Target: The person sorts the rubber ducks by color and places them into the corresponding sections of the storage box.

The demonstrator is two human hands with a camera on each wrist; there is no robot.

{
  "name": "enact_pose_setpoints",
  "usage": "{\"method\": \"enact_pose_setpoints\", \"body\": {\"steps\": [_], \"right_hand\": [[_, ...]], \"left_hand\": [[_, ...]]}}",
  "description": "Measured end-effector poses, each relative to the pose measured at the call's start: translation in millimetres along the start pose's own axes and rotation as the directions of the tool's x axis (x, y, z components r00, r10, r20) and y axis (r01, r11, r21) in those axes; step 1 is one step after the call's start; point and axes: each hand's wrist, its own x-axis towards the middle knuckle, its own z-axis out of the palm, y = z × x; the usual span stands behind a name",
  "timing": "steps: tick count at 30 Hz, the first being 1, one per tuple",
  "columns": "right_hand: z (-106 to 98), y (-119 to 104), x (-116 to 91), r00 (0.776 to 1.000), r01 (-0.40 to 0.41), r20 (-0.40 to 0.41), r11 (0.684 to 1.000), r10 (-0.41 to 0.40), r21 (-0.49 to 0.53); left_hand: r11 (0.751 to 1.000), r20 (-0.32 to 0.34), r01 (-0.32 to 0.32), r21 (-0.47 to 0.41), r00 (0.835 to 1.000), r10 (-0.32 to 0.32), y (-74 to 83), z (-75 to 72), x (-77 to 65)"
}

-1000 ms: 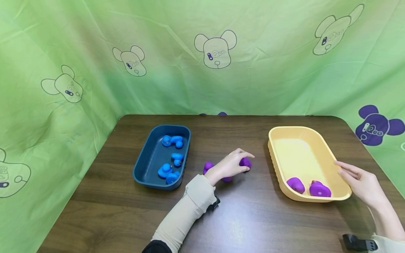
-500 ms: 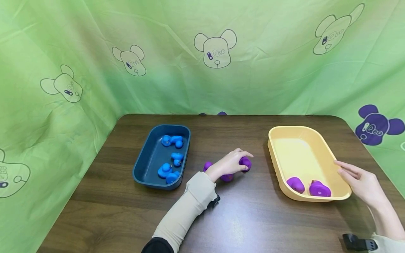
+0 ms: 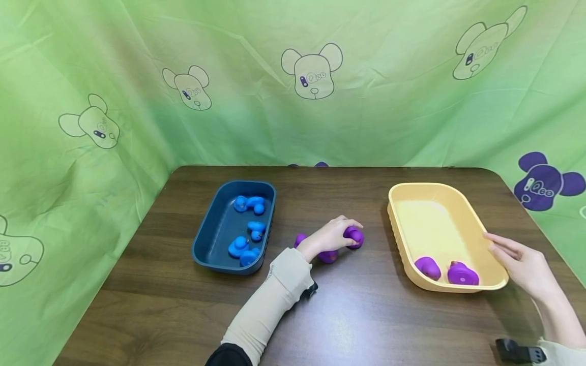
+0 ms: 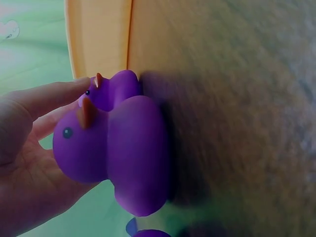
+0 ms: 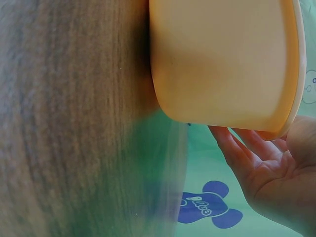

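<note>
In the middle of the table, my left hand (image 3: 328,238) curves over a purple rubber duck (image 3: 354,238), with thumb and fingers at its head. The left wrist view shows that duck (image 4: 124,88) beyond a nearer purple duck (image 4: 138,153), which has an orange beak. Two more purple ducks show partly around the hand: one by the wrist (image 3: 300,239), one below the palm (image 3: 328,257). My right hand (image 3: 522,262) grips the right rim of a yellow tray (image 3: 439,189), which holds two purple ducks (image 3: 462,273). In the right wrist view its fingers lie against the tray's outer wall (image 5: 217,111).
A dark blue tray (image 3: 206,231) with several blue rubber ducks (image 3: 238,246) stands left of my left hand. Everything sits on a brown wooden table (image 3: 151,295). A green printed cloth (image 3: 256,127) hangs behind and at the sides.
The left hand's fingertips have drawn slightly back to the left and closed in on the purple duck, so more of it shows. My right hand and the trays have stayed put.
</note>
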Motion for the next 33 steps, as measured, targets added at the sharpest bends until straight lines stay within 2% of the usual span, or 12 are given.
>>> {"method": "enact_pose_setpoints", "body": {"steps": [33], "right_hand": [[0.3,1.5,-0.3,1.0,0.009,-0.002,1.0,-0.009,0.02]], "left_hand": [[1.0,0.005,-0.006,0.015,1.0,0.006,-2.7,1.6,3.1]]}}
